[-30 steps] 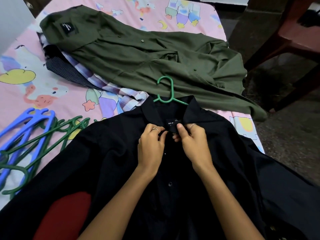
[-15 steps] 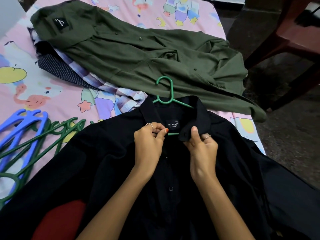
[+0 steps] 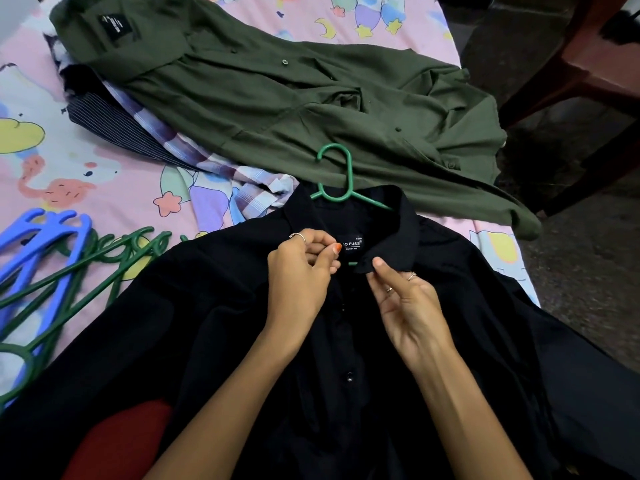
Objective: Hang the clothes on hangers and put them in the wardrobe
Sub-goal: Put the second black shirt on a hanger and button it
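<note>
Black shirt (image 3: 450,341): matt woven cloth, smooth, with small glossy plastic buttons. Olive green shirt (image 3: 277,98): matt cloth, softly creased, matching buttons. Green hanger (image 3: 341,174) in the black collar: smooth plastic, slight sheen. Loose green hangers (image 3: 86,268) and blue hangers (image 3: 41,233): smooth moulded plastic. Checked shirt (image 3: 221,168) and pinstriped garment (image 3: 114,129): thin woven cloth. Bedsheet (image 3: 86,188): matt printed cotton-like cloth. Floor (image 3: 588,271): rough, dull, stone-like surface. Chair (image 3: 595,64): smooth reddish plastic

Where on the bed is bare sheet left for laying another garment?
One bare patch of pink cartoon bedsheet: between the striped and checked clothes, the blue and green plastic hangers and the black shirt. Another strip lies beyond the olive green shirt. Elsewhere it is crowded.
</note>
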### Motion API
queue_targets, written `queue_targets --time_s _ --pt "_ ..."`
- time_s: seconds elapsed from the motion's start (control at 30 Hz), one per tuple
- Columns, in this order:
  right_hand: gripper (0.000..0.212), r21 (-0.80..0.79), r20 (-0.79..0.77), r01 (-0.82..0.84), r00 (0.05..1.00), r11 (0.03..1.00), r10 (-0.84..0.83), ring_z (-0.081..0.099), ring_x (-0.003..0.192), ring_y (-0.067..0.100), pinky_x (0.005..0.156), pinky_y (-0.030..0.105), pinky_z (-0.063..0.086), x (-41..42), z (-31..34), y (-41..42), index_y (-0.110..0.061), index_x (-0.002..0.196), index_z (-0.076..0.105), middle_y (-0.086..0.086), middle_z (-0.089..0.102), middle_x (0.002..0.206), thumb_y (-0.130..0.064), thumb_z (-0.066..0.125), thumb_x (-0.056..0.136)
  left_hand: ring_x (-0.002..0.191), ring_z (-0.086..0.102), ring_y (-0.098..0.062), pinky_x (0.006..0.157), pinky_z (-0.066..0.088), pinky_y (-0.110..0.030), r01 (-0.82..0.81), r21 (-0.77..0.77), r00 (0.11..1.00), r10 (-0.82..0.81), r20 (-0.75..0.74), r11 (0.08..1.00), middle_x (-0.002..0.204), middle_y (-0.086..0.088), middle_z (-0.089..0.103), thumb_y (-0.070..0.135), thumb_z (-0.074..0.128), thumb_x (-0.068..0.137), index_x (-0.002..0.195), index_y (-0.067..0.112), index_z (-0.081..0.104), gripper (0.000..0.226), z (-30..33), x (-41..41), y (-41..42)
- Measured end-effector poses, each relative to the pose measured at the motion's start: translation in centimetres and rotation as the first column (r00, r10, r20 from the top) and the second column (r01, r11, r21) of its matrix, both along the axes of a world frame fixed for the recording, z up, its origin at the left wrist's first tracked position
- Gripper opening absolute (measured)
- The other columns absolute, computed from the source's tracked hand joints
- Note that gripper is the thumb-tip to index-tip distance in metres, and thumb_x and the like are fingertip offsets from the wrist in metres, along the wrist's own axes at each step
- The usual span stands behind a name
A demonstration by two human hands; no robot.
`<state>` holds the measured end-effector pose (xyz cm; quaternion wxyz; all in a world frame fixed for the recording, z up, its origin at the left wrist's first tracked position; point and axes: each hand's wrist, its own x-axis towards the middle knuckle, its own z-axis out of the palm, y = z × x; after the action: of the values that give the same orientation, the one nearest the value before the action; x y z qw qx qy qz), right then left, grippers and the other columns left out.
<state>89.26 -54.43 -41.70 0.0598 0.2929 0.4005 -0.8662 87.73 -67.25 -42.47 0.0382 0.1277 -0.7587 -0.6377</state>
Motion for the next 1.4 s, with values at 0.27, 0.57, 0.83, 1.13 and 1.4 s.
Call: queue_targets --time_s 0.27,0.57,0.83,1.13,1.4 --pt "0.017 0.194 0.068 -0.166 0.985 0.967 0.156 0.062 0.058 0.006 0.061 0.018 0.054 -0.3 0.7 -0.8 -0.004 0.069 0.061 0.000 0.060 0.060 -0.002 0.065 0.086 0.063 0.068 -0.008 0.068 0.055 -0.018 0.034 -0.005 0.999 -0.034 0.011 0.999 0.068 0.003 0.067 0.005 0.066 0.087 0.080 0.019 0.066 0.016 0.0 0.0 -0.3" --pt "0.015 0.486 0.034 -0.260 0.960 0.834 0.279 0.056 0.058 0.009 0.057 0.023 0.046 -1.4 1.5 -2.6 -0.001 0.069 0.068 0.004 0.061 0.061 -0.003 0.062 0.083 0.065 0.066 -0.006 0.067 0.057 -0.023 0.022 -0.044 1.000 -0.022 0.006 0.999 0.074 0.001 0.069 0.000 0.063 0.086 0.079 0.024 0.065 0.025 -0.6 0.5 0.4" --pt "0.030 0.739 0.115 -0.212 0.975 0.640 0.190 0.070 0.072 0.023 0.072 0.041 0.058 -2.0 0.3 -3.0 -0.011 0.073 0.066 0.004 0.072 0.074 -0.034 0.066 0.053 0.066 0.065 0.000 0.062 0.051 -0.014 0.039 -0.179 0.995 -0.054 -0.082 0.983 0.073 0.007 0.069 0.001 0.062 0.087 0.086 0.013 0.067 0.013 -0.7 0.6 1.0" --pt "0.004 0.899 -0.068 0.009 0.991 0.437 0.119 0.060 0.068 0.005 0.061 0.007 0.042 -1.2 -0.5 -4.5 -0.014 0.084 0.065 0.001 0.067 0.078 -0.010 0.066 0.083 0.066 0.069 -0.007 0.065 0.055 -0.024 0.014 -0.074 0.999 -0.017 -0.033 0.997 0.071 0.004 0.070 0.002 0.066 0.085 0.080 0.019 0.068 0.017 -1.1 0.4 0.6" --pt "0.005 0.911 -0.026 -0.098 0.956 0.400 0.292 0.061 0.083 0.010 0.073 0.016 0.044 -1.6 -0.6 -3.6 -0.013 0.092 0.063 0.000 0.066 0.089 -0.017 0.062 0.089 0.071 0.069 -0.008 0.070 0.055 -0.026 0.019 -0.051 0.999 -0.021 -0.038 0.999 0.074 0.004 0.070 -0.002 0.062 0.086 0.081 0.019 0.067 0.023 -1.1 0.0 0.5"
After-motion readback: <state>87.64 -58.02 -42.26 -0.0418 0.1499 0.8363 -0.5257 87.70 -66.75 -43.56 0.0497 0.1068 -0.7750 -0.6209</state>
